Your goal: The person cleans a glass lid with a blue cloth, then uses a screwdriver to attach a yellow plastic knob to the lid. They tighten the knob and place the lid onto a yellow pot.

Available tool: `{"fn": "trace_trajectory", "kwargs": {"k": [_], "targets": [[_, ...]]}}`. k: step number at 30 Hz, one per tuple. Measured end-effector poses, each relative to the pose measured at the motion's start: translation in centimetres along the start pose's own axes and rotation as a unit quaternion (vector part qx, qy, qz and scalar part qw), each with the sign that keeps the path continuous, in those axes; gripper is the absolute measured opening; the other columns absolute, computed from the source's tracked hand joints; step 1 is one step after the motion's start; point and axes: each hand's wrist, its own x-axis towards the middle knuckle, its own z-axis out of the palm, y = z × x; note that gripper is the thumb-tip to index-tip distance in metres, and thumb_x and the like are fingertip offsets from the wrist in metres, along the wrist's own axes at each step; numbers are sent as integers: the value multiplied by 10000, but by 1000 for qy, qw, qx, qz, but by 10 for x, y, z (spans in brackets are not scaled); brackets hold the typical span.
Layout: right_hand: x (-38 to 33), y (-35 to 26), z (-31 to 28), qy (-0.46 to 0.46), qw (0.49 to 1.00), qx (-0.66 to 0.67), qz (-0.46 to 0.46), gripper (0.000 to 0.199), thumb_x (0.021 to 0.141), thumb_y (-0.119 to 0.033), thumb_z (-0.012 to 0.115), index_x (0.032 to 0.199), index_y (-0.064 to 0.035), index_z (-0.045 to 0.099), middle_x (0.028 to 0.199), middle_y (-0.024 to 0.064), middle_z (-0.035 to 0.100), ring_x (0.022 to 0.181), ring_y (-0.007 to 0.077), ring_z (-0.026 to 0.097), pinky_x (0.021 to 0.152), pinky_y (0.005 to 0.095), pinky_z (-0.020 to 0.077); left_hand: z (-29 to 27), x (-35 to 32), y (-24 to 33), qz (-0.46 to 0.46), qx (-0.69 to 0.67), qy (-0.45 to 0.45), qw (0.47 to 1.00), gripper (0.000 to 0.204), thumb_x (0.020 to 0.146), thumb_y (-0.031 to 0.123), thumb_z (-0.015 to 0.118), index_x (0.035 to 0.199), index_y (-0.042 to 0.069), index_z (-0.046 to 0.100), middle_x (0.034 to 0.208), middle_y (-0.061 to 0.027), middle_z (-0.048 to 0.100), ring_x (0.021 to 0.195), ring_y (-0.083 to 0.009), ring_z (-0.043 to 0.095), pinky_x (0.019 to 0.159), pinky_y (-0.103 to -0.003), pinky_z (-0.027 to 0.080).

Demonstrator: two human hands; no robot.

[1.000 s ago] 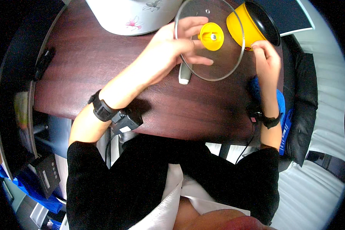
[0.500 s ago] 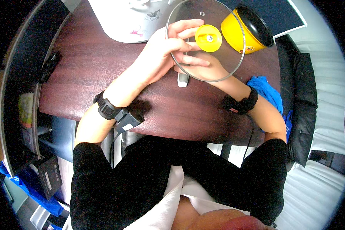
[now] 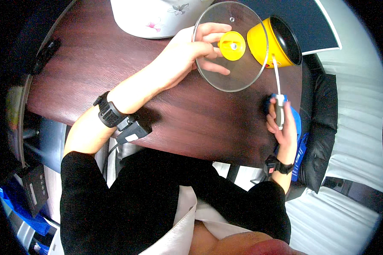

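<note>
A round glass lid [image 3: 247,78] with a metal rim stands tilted up in front of me. Its yellow knob [image 3: 232,46], with a screw at the centre, shows through the glass. From behind the lid, the fingers of my left hand [image 3: 184,59] curl round the knob and hold it. Off to the right, my right hand [image 3: 286,129] grips a screwdriver [image 3: 279,111] by its grey and white handle. The thin shaft points away from me, its tip overlapping the side of a yellow pot [image 3: 261,44] in view; whether they touch I cannot tell.
A white appliance with printed flowers [image 3: 136,23] stands at the far left of the brown table [image 3: 191,123]. A blue cloth [image 3: 300,148] and a black cushion [image 3: 319,127] are at the right. A dark device [image 3: 47,55] lies by the left edge.
My right hand has come out from behind the lid and swung right and nearer, with the screwdriver in it. My left hand still holds the lid, which has shifted slightly.
</note>
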Motion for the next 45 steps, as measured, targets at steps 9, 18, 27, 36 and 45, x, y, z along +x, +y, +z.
{"fn": "trace_trajectory", "kwargs": {"k": [9, 18, 27, 36, 45], "targets": [[-22, -7, 41, 36, 928, -363, -75, 144, 990, -188, 484, 1040, -78, 562, 734, -2, 561, 510, 54, 465, 432, 187, 327, -8, 0, -10, -32, 64, 49, 996, 586, 781, 26, 450, 1361, -34, 393, 1327, -186, 484, 1122, -294, 568, 886, -426, 553], [7, -10, 61, 119, 740, -593, -293, 327, 755, -36, 742, 991, -58, 516, 795, 66, 593, 722, 162, 586, 640, 287, 470, -5, 0, -5, -58, 80, 47, 994, 608, 771, 31, 433, 1373, -35, 376, 1358, -192, 461, 1143, -304, 560, 869, -424, 563], [9, -13, 74, 105, 704, -632, -306, 310, 782, -9, 672, 1074, -65, 584, 859, 113, 647, 754, 231, 638, 670, 302, 492, -2, -1, -1, -71, 64, 56, 994, 624, 750, 10, 409, 1369, -56, 365, 1359, -189, 456, 1167, -295, 535, 861, -430, 569], [6, -17, 79, 121, 697, -639, -301, 251, 788, -26, 666, 1026, -56, 593, 879, 133, 640, 757, 268, 633, 663, 315, 485, -3, 0, -1, -79, 56, 50, 994, 626, 743, -1, 408, 1365, -58, 368, 1357, -178, 459, 1194, -283, 510, 858, -441, 568], [4, -20, 84, 114, 680, -654, -310, 241, 788, -32, 666, 1015, -59, 591, 893, 139, 638, 785, 307, 638, 672, 340, 494, 0, -1, 0, -82, 62, 55, 993, 614, 749, -4, 403, 1361, -50, 380, 1364, -170, 458, 1216, -286, 508, 860, -423, 565]]}}
